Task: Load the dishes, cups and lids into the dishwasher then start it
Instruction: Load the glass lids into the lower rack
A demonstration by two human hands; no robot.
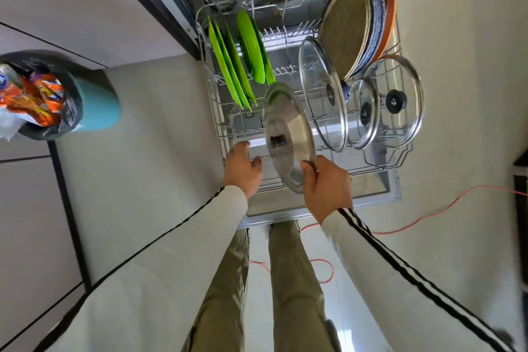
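Both hands reach over the pulled-out dishwasher rack (380, 165). Right hand (328, 188) pinches the near rim of a steel lid (288, 128), held on edge at the rack's front, between green plates (228, 66) and glass lids (323, 94). Left hand (243, 170) curls its fingers at the rack's front wire; whether it grips is unclear

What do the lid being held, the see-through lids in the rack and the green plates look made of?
Held lid, pinched at its rim by the right hand: looks like stainless steel, opaque grey with a soft sheen. Racked lids: clear glass, since the rack shows through them, with shiny metal rims. Green plates: probably plastic, thin, evenly coloured, glossy.
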